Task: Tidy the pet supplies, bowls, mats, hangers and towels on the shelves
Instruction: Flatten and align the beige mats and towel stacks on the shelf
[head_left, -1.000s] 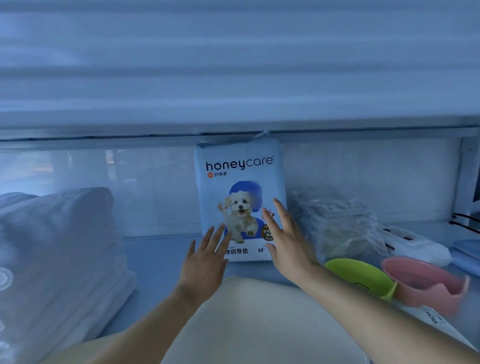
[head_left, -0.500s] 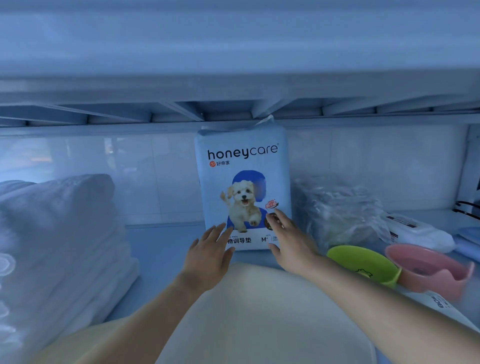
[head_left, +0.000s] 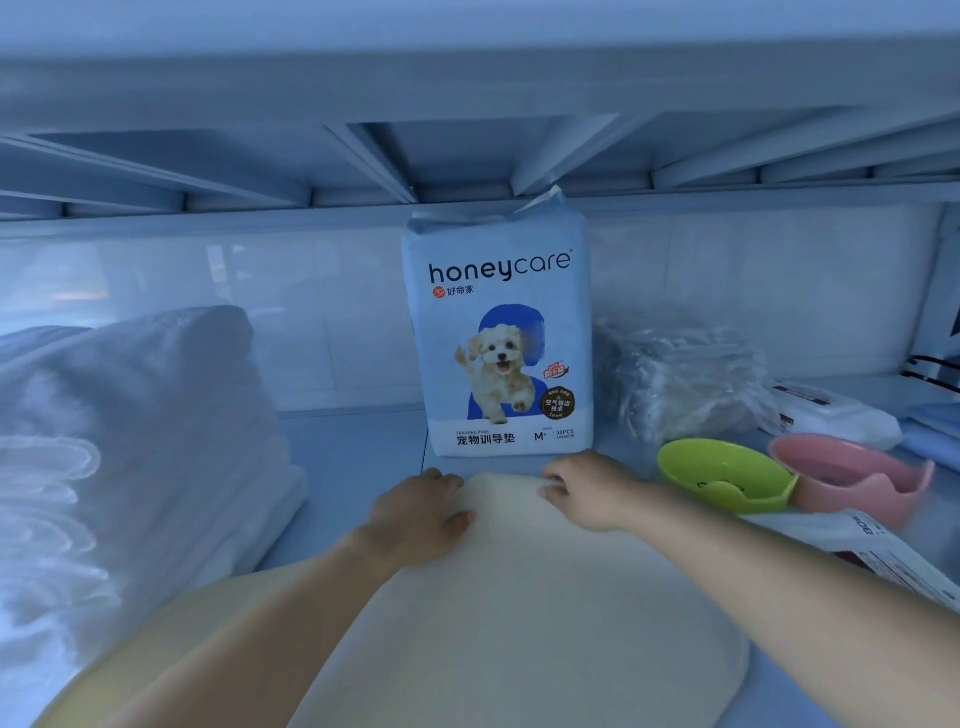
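Cream and soft-edged, the mat (head_left: 519, 597) lies along the front edge of the shelf (head_left: 353, 457). Its rounded far end stops just short of the training-pad pack (head_left: 498, 332), which stands upright at the middle of the back edge. The left hand (head_left: 415, 512) and the right hand (head_left: 589, 491) both clasp that far end, fingers curled over the rim — whether they reach under it I cannot quite tell.

The risk, as I judge it, is a push too far back: the mat's end would strike the foot of the tall, narrow pack and tip it, likely onto the plastic-wrapped bundle (head_left: 680, 379) beside it. A swing to the right would catch the green bowl (head_left: 722, 475), which sits just beside the right wrist, close against the pink bowl (head_left: 852, 480). To the left, the stack of towels (head_left: 140, 441) leaves little room.

Half a second ago both hands lay with fingers spread on the lower front of the pack. Now they are off it and down on the mat — and the pack stands on its own, unmoved.
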